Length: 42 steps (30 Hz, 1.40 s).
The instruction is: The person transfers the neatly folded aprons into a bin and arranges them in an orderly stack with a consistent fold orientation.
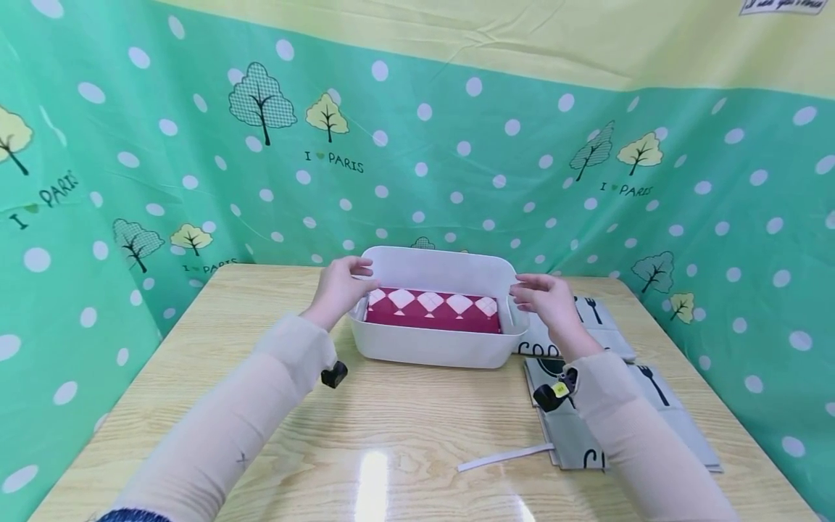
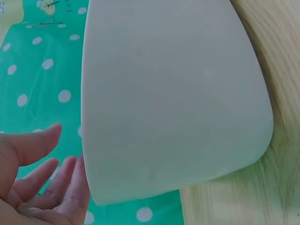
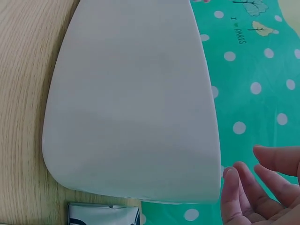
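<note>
A white plastic bin (image 1: 433,348) stands on the wooden table. Inside it lies a folded dark red cloth (image 1: 424,319) with a row of white fan-like shapes along its top. My left hand (image 1: 342,290) is at the bin's left end, and my right hand (image 1: 546,301) is at the right end. In the left wrist view, the left fingertips (image 2: 77,168) are right at the rim, with the thumb apart from them. The right wrist view has the right fingertips (image 3: 229,176) close beside the rim, likewise with the thumb apart.
Two folded grey cloths with dark cutlery prints lie on the right, the nearer one (image 1: 665,420) partly under my right forearm and the farther one (image 1: 607,330) beside the bin. A thin white strip (image 1: 505,457) lies in front. A green dotted curtain (image 1: 443,167) hangs behind the table.
</note>
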### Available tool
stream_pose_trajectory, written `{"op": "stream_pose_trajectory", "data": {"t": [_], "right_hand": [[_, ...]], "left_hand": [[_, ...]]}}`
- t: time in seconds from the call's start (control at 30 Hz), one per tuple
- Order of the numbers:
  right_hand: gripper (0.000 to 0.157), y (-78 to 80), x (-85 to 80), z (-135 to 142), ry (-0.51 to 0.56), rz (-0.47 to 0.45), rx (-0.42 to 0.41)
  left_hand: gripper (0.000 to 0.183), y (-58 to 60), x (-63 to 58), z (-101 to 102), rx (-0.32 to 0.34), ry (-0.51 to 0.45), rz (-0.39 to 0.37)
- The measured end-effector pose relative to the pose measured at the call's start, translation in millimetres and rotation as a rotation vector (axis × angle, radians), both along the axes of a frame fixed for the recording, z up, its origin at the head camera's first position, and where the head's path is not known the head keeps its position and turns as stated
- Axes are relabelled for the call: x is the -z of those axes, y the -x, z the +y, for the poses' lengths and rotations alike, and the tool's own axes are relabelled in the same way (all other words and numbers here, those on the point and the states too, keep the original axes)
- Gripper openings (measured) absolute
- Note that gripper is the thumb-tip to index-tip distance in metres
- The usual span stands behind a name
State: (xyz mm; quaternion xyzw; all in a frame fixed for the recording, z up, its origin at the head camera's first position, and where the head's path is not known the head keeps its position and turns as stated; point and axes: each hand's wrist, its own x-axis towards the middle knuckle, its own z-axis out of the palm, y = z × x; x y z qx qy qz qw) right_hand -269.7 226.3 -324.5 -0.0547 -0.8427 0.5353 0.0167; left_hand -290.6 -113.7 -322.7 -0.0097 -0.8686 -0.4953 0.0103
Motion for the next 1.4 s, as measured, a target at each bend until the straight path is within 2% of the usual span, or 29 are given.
{"op": "stream_pose_trajectory", "data": {"t": [0.33, 0.53, 0.77, 1.1, 1.4], "right_hand": [[0.048, -13.7, -3.7, 6, -0.015, 0.003, 0.01], [0.049, -23.2, -2.8, 12, -0.03, -0.019, 0.014], [0.05, -34.1, -0.2, 18, -0.068, -0.024, 0.022], [0.052, -50.2, 2.5, 30, -0.099, -0.019, 0.017], [0.054, -59.2, 5.8, 40, -0.083, -0.035, 0.025]], "left_hand": [[0.046, -10.3, -1.6, 4, 0.008, -0.097, 0.009], [0.045, -17.0, 1.7, 4, -0.002, -0.174, 0.013], [0.045, -26.9, 6.4, 8, 0.004, -0.207, 0.028], [0.043, -42.0, 6.9, 18, 0.055, -0.255, 0.039], [0.038, -53.8, 13.0, 21, 0.07, -0.28, 0.041]]}}
